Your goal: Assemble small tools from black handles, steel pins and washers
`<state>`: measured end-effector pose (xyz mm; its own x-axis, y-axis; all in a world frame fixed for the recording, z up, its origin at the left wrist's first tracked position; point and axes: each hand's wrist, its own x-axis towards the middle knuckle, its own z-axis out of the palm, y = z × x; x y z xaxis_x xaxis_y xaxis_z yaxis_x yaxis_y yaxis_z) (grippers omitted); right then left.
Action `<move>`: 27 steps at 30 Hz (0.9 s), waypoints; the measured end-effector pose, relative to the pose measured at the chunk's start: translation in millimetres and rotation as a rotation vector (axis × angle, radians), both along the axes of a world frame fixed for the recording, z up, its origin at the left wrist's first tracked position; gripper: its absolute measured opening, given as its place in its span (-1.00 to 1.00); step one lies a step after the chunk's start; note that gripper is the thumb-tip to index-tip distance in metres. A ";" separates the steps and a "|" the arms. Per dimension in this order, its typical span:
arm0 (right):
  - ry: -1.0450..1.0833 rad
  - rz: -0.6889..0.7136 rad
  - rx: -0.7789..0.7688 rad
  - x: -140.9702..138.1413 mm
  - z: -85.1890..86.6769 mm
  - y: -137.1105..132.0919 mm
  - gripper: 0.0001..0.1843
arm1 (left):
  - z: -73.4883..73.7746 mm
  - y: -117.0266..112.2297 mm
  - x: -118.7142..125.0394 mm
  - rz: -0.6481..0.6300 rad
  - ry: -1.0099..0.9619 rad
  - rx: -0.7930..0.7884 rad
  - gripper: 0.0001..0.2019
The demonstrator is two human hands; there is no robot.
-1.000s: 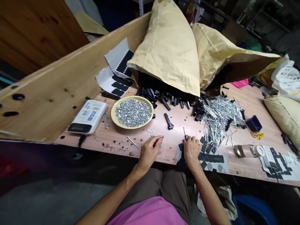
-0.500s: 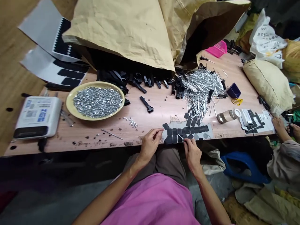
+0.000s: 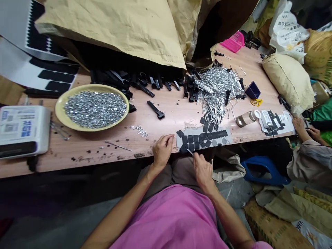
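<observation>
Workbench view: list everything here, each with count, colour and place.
Paper sacks: two, tan, back of bench
Plastic parts: many, black, spilling from under sacks
Pins: many, silver, heaped right of centre
Plate: one, yellow, left
Washers: many, silver, on plate
Box: one, white, far left
Bottle: one, clear, right
Basket: one, pink, back right
Pad sheet: one, black pads on white backing, front of bench
Co-worker's hands: two, right edge
Left hand: one, beside pad sheet
Right hand: one, holding thin pin at pad sheet
</observation>
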<state>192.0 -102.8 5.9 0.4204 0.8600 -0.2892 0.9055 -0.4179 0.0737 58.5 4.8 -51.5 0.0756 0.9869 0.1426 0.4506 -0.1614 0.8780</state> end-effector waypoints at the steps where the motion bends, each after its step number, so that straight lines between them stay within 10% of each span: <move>1: -0.022 -0.030 0.006 -0.4 0.6 0.7 -0.74 | -0.9 0.2 0.2 0.002 0.001 0.005 -0.78; 27: -0.026 -0.189 -0.003 -3.7 6.5 2.9 -0.69 | -3.2 3.2 -1.4 -0.002 -0.038 -0.003 -0.78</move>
